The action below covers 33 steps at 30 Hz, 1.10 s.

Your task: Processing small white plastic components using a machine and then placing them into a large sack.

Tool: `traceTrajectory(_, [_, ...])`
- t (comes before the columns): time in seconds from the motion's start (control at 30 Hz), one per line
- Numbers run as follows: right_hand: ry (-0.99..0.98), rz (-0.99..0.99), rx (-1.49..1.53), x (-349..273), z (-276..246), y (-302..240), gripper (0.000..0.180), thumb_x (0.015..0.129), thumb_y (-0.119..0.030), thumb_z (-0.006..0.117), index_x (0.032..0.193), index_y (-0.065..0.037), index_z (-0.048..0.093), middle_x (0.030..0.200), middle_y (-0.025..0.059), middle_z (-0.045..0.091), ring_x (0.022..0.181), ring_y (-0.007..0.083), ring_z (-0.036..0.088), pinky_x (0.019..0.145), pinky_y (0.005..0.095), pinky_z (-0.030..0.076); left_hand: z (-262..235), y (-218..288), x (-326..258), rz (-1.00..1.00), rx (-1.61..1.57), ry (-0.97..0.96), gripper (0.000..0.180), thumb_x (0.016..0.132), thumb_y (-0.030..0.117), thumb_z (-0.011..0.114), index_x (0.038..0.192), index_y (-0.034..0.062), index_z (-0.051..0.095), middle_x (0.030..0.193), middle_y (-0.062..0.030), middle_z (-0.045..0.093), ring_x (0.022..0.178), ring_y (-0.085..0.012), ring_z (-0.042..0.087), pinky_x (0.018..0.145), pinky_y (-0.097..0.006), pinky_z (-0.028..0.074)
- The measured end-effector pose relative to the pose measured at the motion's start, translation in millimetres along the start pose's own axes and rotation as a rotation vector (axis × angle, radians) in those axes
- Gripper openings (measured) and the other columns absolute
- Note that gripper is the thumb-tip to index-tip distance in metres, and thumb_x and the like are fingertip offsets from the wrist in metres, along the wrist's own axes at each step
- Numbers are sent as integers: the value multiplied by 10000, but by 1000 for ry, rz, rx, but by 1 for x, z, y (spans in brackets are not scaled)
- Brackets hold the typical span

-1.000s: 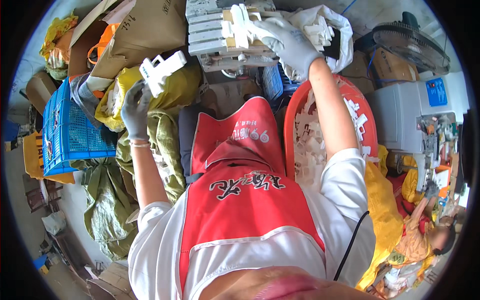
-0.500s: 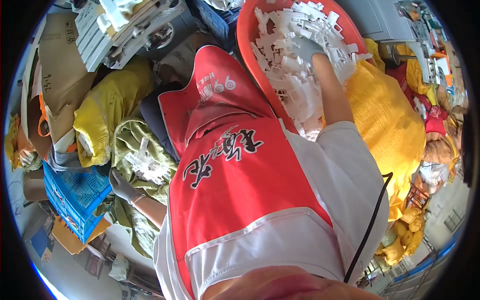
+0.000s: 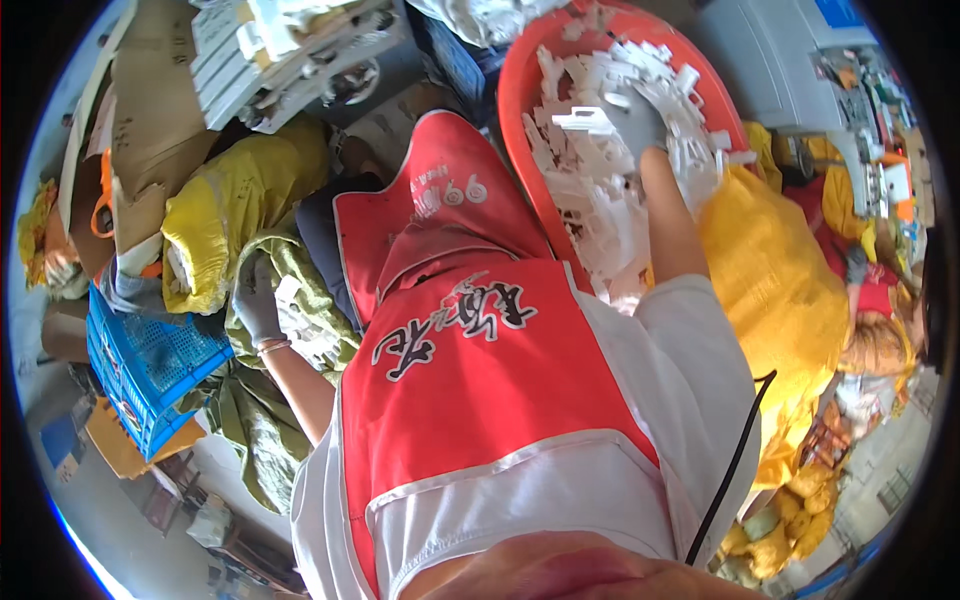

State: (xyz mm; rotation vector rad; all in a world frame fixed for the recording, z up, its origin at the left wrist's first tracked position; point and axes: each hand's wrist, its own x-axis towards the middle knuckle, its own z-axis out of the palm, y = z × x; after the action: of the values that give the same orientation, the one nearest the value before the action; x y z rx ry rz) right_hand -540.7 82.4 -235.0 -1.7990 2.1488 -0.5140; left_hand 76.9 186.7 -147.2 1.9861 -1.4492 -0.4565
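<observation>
My right hand (image 3: 637,122), in a grey glove, is closed on a white plastic part (image 3: 582,120) over the red tub (image 3: 517,95). Beneath it lies a heap of similar white plastic parts (image 3: 610,215); some fingertips are hidden among them. On my left, a green woven sack (image 3: 262,420) stands open with white parts (image 3: 305,320) inside. My gloved left hand (image 3: 258,298) grips the sack's rim, its fingers partly lost in the folds.
A blue plastic crate (image 3: 150,375) stands left of the sack, near a yellow sack (image 3: 235,215) and cardboard (image 3: 155,130). A grey machine (image 3: 300,60) is at far left. A large orange-yellow sack (image 3: 770,300) adjoins the tub on the right.
My left hand has moved up from the sack's side to its rim. My right hand has risen from the heap with a white plastic part. The view has shifted slightly.
</observation>
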Motion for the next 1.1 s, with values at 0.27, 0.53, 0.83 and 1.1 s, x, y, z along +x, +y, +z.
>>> traceTrajectory(0.27, [-276,368,-195,-25,21,34,532,795,-416,529,1260,-167,461,1152,191,562,1047,370,540,872,447,431,9,40,14,119,-68,13,199,826,136,600,980,18,645,887,-128,663,800,-170,633,734,-273,482])
traceTrajectory(0.53, [-332,132,-82,-43,8,32,482,758,-208,630,1221,-219,496,1165,170,512,1026,363,536,857,420,445,-6,98,63,353,-116,116,177,818,103,597,969,30,649,891,-112,659,781,-191,640,715,-279,490])
traceTrajectory(0.83, [-132,-47,183,-46,-18,-7,395,722,-39,622,1109,-66,550,1069,174,544,994,329,544,853,380,441,-5,192,122,677,-103,146,211,797,140,626,989,52,636,933,-145,635,848,-291,621,744,-340,487])
traceTrajectory(1.1, [-206,143,996,-39,-24,-45,374,839,-67,558,1195,12,471,1124,89,524,956,165,547,766,279,476,22,225,170,677,-40,-104,388,736,207,709,1083,70,598,970,-132,640,877,-247,627,754,-319,484])
